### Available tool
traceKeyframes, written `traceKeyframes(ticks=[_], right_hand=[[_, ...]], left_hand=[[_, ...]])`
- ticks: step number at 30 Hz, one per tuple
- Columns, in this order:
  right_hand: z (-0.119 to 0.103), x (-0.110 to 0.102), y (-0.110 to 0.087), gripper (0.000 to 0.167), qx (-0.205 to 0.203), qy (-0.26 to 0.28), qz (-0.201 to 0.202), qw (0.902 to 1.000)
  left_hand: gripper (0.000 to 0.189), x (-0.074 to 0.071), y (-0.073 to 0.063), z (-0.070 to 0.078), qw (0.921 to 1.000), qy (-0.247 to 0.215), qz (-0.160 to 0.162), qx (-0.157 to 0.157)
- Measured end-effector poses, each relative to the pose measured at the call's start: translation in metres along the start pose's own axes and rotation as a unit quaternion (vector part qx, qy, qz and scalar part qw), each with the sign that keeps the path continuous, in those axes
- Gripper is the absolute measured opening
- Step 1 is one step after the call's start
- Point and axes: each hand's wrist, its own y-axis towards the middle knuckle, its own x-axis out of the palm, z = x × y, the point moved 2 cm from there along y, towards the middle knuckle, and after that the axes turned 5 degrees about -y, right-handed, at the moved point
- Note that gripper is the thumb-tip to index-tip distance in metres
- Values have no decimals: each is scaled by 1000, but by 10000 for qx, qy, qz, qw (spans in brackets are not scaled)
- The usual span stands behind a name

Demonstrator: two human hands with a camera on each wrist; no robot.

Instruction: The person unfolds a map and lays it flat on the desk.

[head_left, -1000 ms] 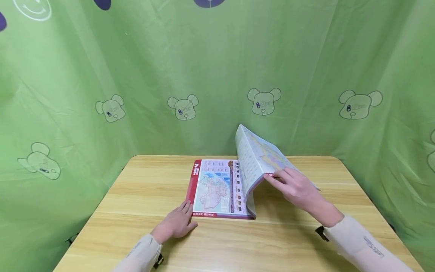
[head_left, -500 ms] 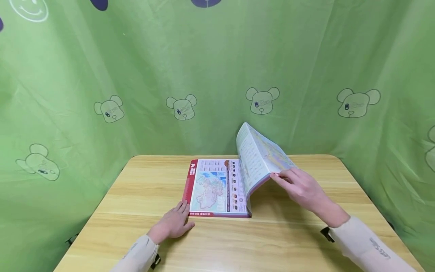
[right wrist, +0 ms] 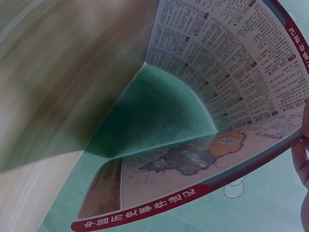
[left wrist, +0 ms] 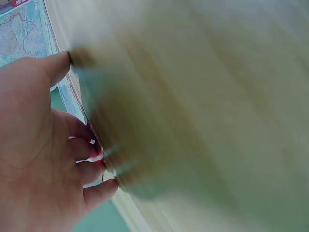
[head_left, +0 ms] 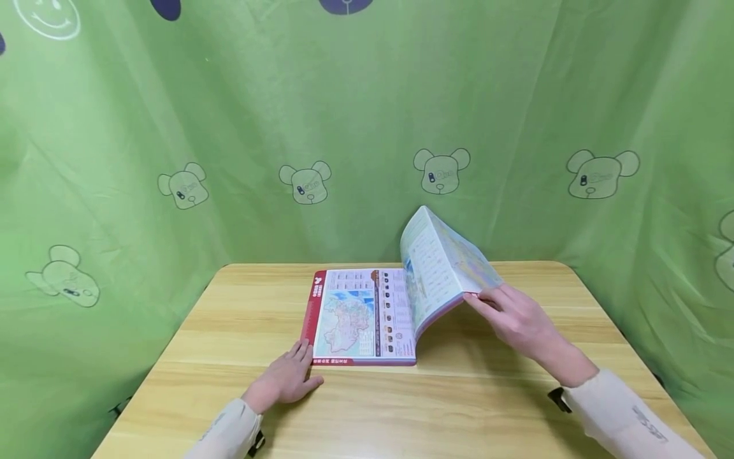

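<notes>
one atlas [head_left: 367, 319] lay open near the table's [head_left: 516, 408] far edge, centre. its glossy pages looked thin, floppy and slick, best taken at the outer edge. the right hand [head_left: 516, 319] pinched a bowed sheaf [head_left: 441, 268] there; the left hand [head_left: 285, 379] lay flat, fingers spread, at the near left corner. two hands, one book.

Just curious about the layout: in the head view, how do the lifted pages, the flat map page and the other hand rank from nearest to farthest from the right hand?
1. Lifted pages: their edge is held in the right hand, on the right.
2. Flat map page: lying at the middle of the table.
3. Left hand: at the book's near left corner.
</notes>
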Motion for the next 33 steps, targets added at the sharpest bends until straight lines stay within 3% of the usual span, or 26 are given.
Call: traceKeyframes(ticks=[7,19,33], right_hand=[[2,-7,-6,31,29,-86,90,9999],[8,-24,-16,32,100,-146,-102,9998],[13,-40,-45,34,345,-197,-552,9977]], left_hand=[[79,-2,-1,2,10000,-58,-20,-8],[79,-7,-5,8,9998,-192,91,-68],[79,-5,-3,9,9996,-216,116,-124]])
